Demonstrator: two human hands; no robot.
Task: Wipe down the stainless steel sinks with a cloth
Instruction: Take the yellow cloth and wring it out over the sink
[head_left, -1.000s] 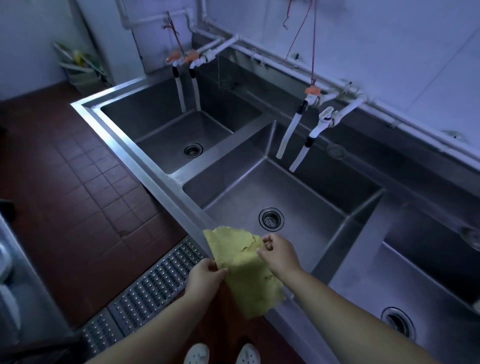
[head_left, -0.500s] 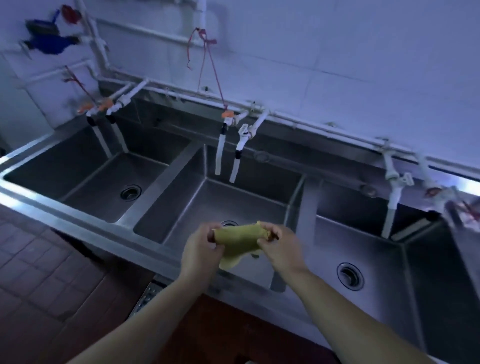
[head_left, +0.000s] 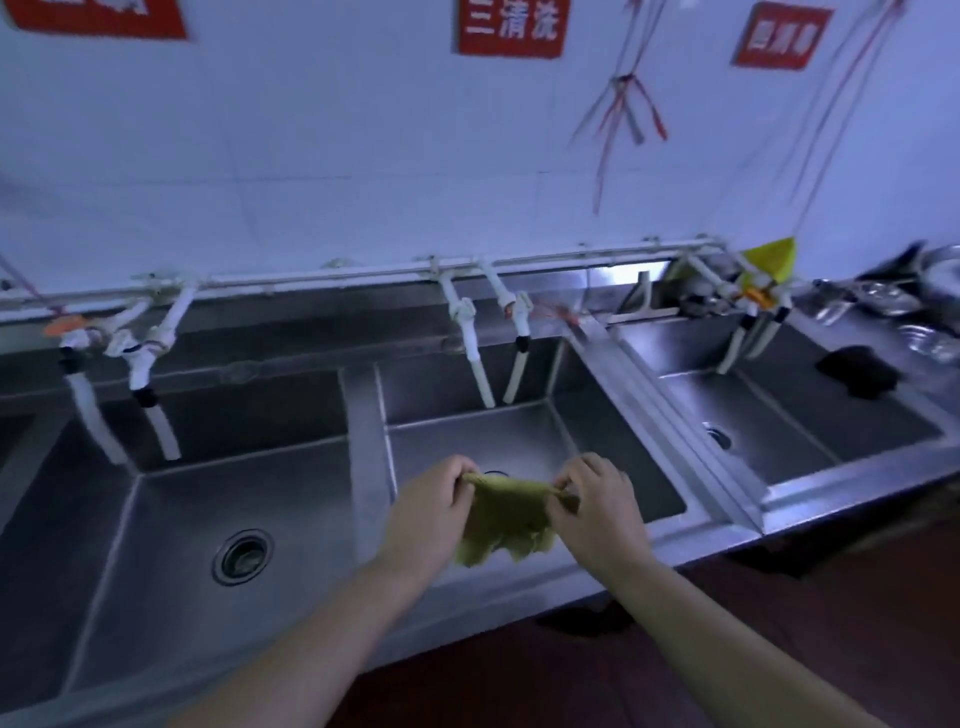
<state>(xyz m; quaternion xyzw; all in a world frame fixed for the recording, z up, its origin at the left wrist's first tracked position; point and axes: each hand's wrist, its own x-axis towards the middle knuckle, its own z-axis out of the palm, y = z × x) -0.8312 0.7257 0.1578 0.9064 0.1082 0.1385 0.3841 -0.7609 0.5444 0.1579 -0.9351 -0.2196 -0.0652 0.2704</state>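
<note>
Red signs on wall; white taps; black rag; metal bowls.

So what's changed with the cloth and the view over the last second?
The view swung right and up along the sink row; wall signs now show. The yellow cloth, hanging open a second ago, is bunched and stretched between left hand and right hand, above a basin. Both hands kept their grip; no wiping yet.
</note>
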